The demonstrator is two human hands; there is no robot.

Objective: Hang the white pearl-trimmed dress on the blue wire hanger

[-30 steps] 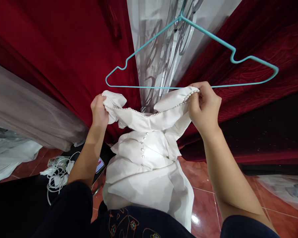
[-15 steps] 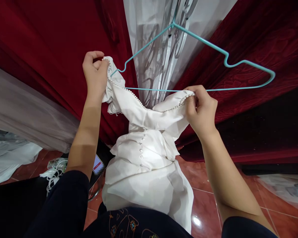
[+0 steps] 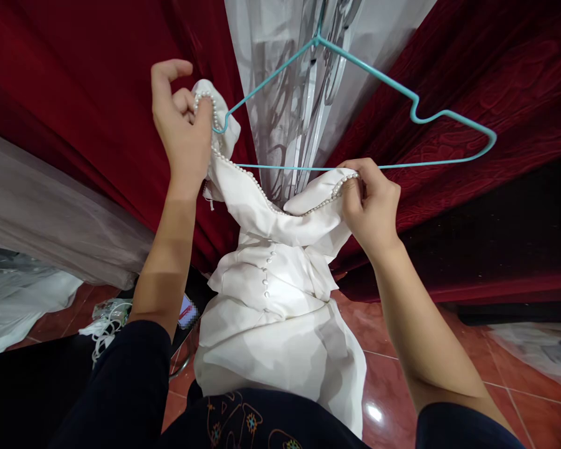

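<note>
We held the white dress (image 3: 280,274) just below the teal hanger (image 3: 318,41), one shoulder (image 3: 231,140) over its end. Our left hand (image 3: 184,140) pinched the pearl trim (image 3: 251,178), forefinger raised; our right hand (image 3: 371,202) gripped the other shoulder (image 3: 313,190). The cloth looked soft; the pearls probably needed gentle pinching.

The dress (image 3: 280,274) is white and soft, with lots of folds. Small white beads (image 3: 251,177) run along its neck edge, and a row of round buttons (image 3: 266,282) goes down its middle. It hangs down, wide open at the top. The hanger (image 3: 367,68) is thin and light blue. Its left end is tucked inside one shoulder of the dress. Its right end sticks out bare, past the other shoulder.
</note>
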